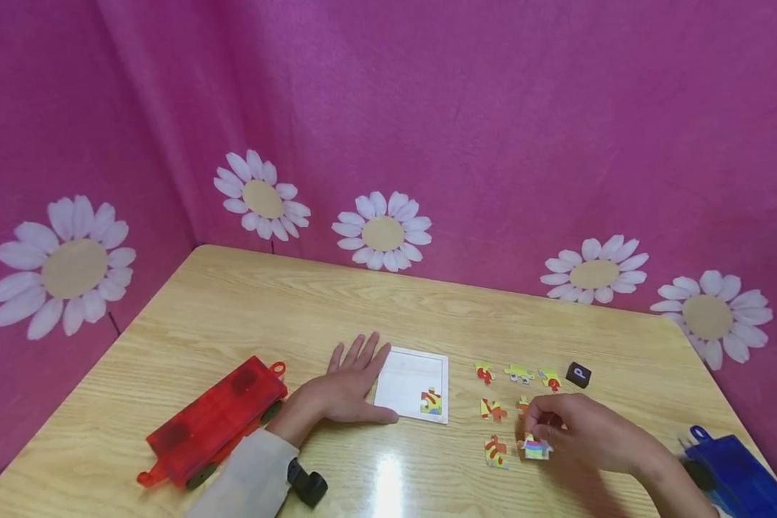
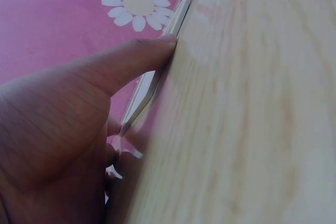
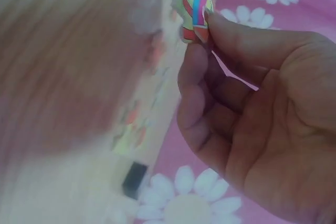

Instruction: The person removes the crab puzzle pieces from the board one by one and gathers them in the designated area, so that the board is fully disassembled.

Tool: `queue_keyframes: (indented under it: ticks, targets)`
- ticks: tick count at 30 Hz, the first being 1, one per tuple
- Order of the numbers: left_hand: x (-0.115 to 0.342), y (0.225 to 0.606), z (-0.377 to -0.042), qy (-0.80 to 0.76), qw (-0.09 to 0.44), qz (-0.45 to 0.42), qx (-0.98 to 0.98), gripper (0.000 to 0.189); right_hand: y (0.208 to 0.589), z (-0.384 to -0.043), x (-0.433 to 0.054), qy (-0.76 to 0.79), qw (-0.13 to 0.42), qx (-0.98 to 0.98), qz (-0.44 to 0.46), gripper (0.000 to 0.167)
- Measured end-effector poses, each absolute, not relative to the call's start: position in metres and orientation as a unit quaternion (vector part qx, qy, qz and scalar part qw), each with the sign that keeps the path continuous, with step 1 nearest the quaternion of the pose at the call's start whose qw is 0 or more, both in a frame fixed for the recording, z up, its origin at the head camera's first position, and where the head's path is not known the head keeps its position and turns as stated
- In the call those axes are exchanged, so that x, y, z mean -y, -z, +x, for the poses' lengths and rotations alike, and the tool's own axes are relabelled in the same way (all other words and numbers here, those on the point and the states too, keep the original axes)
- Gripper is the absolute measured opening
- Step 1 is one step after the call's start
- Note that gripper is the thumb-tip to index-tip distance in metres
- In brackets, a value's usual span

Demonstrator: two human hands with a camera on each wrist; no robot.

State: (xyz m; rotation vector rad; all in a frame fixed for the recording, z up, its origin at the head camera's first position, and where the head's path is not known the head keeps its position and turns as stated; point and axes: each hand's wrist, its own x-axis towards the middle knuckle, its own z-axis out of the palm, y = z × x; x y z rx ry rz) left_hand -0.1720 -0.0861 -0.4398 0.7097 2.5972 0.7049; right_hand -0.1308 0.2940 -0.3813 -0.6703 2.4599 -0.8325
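Note:
My left hand (image 1: 350,385) lies spread at the left side of a white square puzzle board (image 1: 401,381). Its fingers are straight, and the thumb (image 2: 142,59) touches the near edge of the board. One yellow-and-red jigsaw piece (image 1: 431,401) sits in the board's near right corner. Between thumb and forefinger, my right hand (image 1: 579,428) pinches a jigsaw piece with a blue, pink and yellow print (image 3: 198,9). Around that hand several loose pieces are spread on the table, such as a red-and-yellow one (image 1: 493,410) and one with eyes (image 1: 519,373).
A small black letter block (image 1: 578,374) stands beyond the right hand. On the left is a red toy wagon (image 1: 216,421), and a blue one (image 1: 738,471) is at the right edge. A pink flowered cloth (image 1: 460,144) hangs behind the wooden table (image 1: 298,288).

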Motion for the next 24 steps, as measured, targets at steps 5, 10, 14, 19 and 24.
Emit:
queue_keyframes:
  ticks: [5,10,14,19,24]
  targets:
    - [0.087,0.439,-0.172,-0.249,0.176,0.253,-0.918,0.113,0.391,-0.129,-0.306,0.307,0.25,-0.886,-0.243,0.012]
    - [0.086,0.439,-0.172,-0.251,0.178,0.255,-0.917,0.113,0.398,-0.13,-0.309,0.311,0.256,-0.886,-0.232,0.012]
    - [0.085,0.44,-0.172,-0.253,0.179,0.253,-0.917,0.113,0.399,-0.13,-0.31,0.305,0.253,-0.888,-0.234,0.011]
    - [0.086,0.44,-0.172,-0.252,0.178,0.254,-0.917,0.113,0.399,-0.129,-0.309,0.299,0.243,-0.891,-0.24,0.011]
    - [0.086,0.44,-0.171,-0.254,0.177,0.255,-0.916,0.114,0.396,-0.129,-0.309,0.298,0.235,-0.897,-0.228,0.009]
